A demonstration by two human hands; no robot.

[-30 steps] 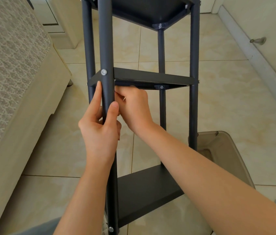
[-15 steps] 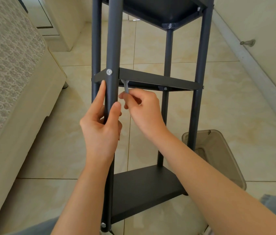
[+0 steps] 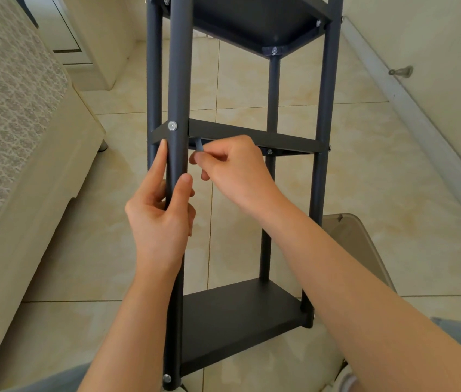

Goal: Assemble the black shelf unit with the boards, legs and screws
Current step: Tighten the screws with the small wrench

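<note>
We clamp the front leg (image 3: 178, 89) in our left hand (image 3: 161, 219). Our right hand (image 3: 235, 171) pinches the hex key (image 3: 199, 144). Its long axis slants up from the grip, under the middle board (image 3: 252, 135), toward the leg.

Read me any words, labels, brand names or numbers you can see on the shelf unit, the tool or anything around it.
There are none: no readable text on the black shelf unit, the small grey hex key pinched in the right hand, the left hand, the translucent plastic bin or the patterned bed cover.
</note>
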